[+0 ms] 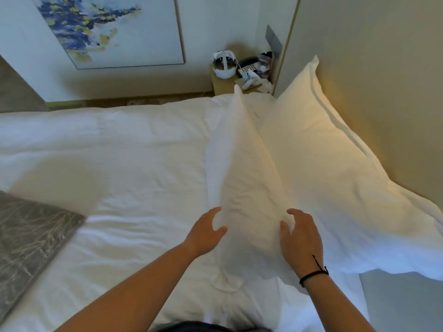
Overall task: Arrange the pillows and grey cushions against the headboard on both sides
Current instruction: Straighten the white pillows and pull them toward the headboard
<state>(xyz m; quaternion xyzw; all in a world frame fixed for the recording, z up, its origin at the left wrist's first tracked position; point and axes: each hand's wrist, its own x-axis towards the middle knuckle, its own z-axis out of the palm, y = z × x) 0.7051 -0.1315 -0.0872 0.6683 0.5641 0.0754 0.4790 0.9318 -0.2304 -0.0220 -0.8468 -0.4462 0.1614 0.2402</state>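
Note:
A white pillow (242,168) stands on its edge in the middle of the bed, leaning toward a second white pillow (318,149) that rests against the beige headboard (374,68) on the right. My left hand (206,232) touches the near end of the standing pillow from the left, fingers loosely spread. My right hand (299,238) presses the same end from the right, fingers curved over the fabric. A grey patterned cushion (28,240) lies at the left edge of the view on the bed.
White bedding (107,152) covers the bed. A bedside table (225,85) at the far end carries a white headset, a phone and small items. A framed blue and yellow painting (107,29) hangs on the wall. A pale grey surface (402,300) shows at bottom right.

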